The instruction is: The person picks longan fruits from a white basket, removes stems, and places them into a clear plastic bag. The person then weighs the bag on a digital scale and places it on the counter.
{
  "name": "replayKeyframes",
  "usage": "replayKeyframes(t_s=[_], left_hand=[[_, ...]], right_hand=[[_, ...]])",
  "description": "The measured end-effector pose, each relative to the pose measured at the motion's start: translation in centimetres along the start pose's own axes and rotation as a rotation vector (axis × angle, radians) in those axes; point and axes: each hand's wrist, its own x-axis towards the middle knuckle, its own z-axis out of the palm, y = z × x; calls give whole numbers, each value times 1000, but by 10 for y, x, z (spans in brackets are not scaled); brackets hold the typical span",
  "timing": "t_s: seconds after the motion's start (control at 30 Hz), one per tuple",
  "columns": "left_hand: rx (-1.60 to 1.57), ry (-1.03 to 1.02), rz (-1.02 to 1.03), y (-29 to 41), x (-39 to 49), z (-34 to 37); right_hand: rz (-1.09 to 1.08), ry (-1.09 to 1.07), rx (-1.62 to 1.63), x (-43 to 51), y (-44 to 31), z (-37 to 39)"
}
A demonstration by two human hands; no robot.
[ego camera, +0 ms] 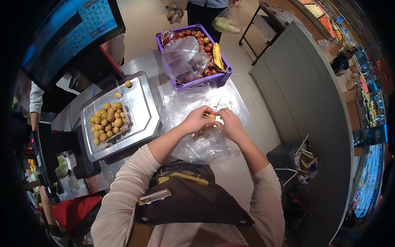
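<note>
My left hand (198,119) holds a round tan fruit (212,116), which looks like a longan, between thumb and fingers. Close against it, my right hand (230,123) pinches the thin twig (218,104) that rises from the fruit. Below both hands, a few more longans (200,134) lie in a crumpled clear plastic bag (197,151) spread over the metal counter. To the left, a heap of longans (108,119) fills a clear plastic tray on the steel scale platform (140,106). Two loose longans (128,84) lie at the platform's far side.
A purple crate (222,78) at the counter's far end holds red fruit, a banana (218,57) and bagged produce. A touchscreen (74,34) overhangs the far left. Beyond the crate stands a person (206,15) with bagged vegetables. A grey panel (296,83) and a waste bin (282,157) are right.
</note>
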Motion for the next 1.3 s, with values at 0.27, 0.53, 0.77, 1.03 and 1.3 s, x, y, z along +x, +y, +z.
replayKeyframes(t_s=[0.27, 0.53, 0.77, 1.03, 1.3], left_hand=[[-578, -102, -171, 48, -39, -11], [-437, 26, 42, 59, -67, -16], [473, 141, 679, 65, -78, -17], [-455, -211, -293, 54, -77, -23], [652, -51, 699, 69, -99, -17]], right_hand=[[-413, 73, -236, 12, -23, -34], [-526, 23, -269, 26, -42, -55], [410, -400, 829, 25, -51, -56], [-250, -172, 3, 12, -68, -51], [571, -769, 1064, 20, -51, -69]])
